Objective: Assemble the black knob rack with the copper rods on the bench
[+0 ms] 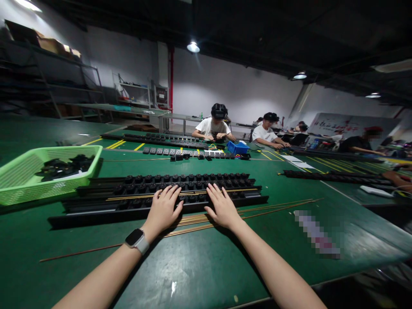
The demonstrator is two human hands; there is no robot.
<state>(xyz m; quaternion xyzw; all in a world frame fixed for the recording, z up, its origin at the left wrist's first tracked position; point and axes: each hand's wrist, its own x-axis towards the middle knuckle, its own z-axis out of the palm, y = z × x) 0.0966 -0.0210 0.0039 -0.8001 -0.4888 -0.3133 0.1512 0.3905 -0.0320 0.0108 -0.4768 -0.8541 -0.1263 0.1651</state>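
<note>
My left hand [166,207] lies palm down with fingers spread across the nearer black rails [93,216]. A watch [137,240] is on that wrist. My right hand [222,206] rests the same way a little to the right, fingers also apart. Under the fingertips runs a thin brass rod [128,198] along the rails. Rows of small black parts [193,177] sit in the rails. In front of the wrists, several loose brass rods [189,231] lie on the green tabletop [180,266], partly hidden by my hands.
A green basket [93,165] holding black parts stands at left. Across the table are a blue bin [237,148], grey modules [167,151] and more black rails [337,177]. Several co-workers sit beyond. A blurred-out object [317,234] lies at right.
</note>
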